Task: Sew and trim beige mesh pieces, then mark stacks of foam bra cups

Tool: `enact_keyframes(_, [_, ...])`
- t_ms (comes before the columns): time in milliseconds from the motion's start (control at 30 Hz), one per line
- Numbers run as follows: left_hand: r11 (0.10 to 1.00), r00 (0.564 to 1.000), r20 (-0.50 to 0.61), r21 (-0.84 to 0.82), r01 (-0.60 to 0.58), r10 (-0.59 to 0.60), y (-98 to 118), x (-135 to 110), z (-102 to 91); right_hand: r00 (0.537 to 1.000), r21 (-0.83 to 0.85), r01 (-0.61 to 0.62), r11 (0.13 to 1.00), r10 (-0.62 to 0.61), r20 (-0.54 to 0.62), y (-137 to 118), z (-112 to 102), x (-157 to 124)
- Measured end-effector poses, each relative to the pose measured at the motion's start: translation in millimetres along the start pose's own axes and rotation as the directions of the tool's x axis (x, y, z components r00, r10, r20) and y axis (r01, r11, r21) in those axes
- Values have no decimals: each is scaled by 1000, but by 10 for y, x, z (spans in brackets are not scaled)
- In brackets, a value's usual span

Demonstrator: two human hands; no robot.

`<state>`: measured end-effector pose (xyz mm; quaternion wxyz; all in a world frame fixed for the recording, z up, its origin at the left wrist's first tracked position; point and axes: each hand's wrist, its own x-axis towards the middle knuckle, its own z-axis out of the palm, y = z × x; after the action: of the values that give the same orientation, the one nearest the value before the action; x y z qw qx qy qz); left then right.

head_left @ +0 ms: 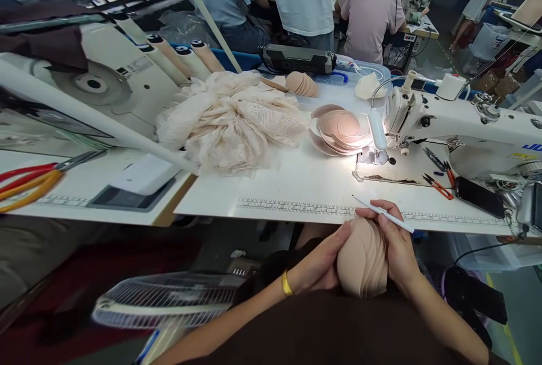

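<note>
Remote seat, head view: left hand (324, 260) was curved round one side of the beige stack (362, 258), right hand (398, 245) held the other side with the pen (383, 212) across its fingers. The stack was over the lap, just off the near edge of the worktop (292, 187). Main risk, I judged: the layers sat fanned, so a slackened grip on either side could have let some slip to the floor. The right hand was minding two things; shifting the pen might have loosened its side. I couldn't make out whether the tip was ink or point; swung inward, it could have marked or pricked a layer. Too hard a squeeze, and the thin edges might have creased.
</note>
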<state>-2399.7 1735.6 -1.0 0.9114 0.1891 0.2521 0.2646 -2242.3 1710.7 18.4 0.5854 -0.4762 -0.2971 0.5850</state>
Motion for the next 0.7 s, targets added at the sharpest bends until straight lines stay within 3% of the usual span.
enact_keyframes(233, [992, 995, -21, -90, 93, -95, -10, -2, -31, 994, 3, -73, 997, 73, 82, -22, 39, 16])
enact_keyframes(333, [987, 997, -26, -140, 74, -78, -16, -20, -26, 992, 147, -111, 983, 117, -37, 9, 51, 38])
enact_keyframes(467, [992, 997, -76, -122, -8, -1, -42, -52, -33, 969, 266, -24, 964, 88, -230, 93, 28, 0])
enact_keyframes(700, [992, 979, -205, -129, -11, -16, -22, -78, 63, 969, 282, -14, 959, 83, -234, 204, 23, -129])
